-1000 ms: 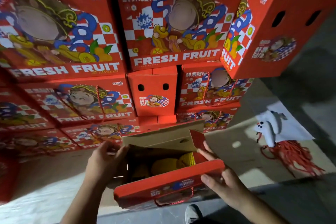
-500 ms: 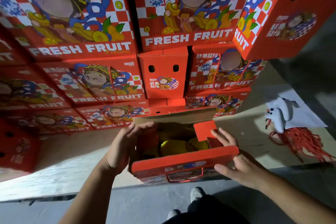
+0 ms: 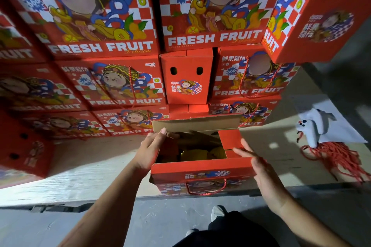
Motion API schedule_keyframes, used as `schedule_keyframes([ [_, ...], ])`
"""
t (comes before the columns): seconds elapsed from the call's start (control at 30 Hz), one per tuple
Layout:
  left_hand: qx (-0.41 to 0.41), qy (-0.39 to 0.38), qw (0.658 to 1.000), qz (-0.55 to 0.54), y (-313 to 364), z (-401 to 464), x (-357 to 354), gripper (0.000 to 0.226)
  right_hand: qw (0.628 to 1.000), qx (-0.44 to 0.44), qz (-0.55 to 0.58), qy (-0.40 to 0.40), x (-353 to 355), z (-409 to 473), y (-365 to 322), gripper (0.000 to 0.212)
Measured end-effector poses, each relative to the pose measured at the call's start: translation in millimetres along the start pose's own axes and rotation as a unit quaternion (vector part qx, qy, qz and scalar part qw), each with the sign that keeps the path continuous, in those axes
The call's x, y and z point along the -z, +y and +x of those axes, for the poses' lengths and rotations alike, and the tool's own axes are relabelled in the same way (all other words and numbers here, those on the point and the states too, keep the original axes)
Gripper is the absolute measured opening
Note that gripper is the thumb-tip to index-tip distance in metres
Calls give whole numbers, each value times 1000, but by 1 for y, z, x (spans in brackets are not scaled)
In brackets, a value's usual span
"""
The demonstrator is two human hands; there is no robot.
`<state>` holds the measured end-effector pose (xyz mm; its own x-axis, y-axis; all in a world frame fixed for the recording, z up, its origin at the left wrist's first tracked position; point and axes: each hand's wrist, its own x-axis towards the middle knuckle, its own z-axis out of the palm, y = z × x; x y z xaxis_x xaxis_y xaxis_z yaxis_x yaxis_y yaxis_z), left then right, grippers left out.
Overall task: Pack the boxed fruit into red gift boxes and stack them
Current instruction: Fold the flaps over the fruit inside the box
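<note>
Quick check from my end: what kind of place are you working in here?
Probably a fruit packing or storage room: a wall of stacked red gift boxes printed "FRESH FRUIT", an open gift box with yellow fruit inside, and a pile of loose red cord handles on the platform.

Open red cardboard gift box (image 3: 200,168): interior mostly in shadow, only some yellow netted fruit (image 3: 197,154) shows, count and kind unclear. Left hand (image 3: 149,151) covers the box's left wall and side flap; fingertips partly hidden by the brown back flap (image 3: 195,124). Right hand (image 3: 254,163) motion-blurred, contact with the red side flap (image 3: 229,139) can't be told. Stacked red printed fruit cartons (image 3: 104,18): top row cut by upper edge, left ones cut and dark, printed faces blurred out. White fabric glove-like object (image 3: 314,128) on red cord bundle (image 3: 337,156): identity unclear. Grey shoe (image 3: 217,212) partly hidden by dark trouser leg.
</note>
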<state>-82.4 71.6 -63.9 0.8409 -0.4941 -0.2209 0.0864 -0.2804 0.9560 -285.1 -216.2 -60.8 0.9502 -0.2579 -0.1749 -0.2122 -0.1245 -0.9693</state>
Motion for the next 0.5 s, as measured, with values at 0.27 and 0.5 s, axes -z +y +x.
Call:
schedule_keyframes([
  [0.27,-72,89,959,260,-5,3,-18,39,993,78,-83,-3,3,-43,14,55],
  [0.5,-19,36,955,-292,1,-46,-9,62,999,27,-26,32,-12,-24,-2,79],
])
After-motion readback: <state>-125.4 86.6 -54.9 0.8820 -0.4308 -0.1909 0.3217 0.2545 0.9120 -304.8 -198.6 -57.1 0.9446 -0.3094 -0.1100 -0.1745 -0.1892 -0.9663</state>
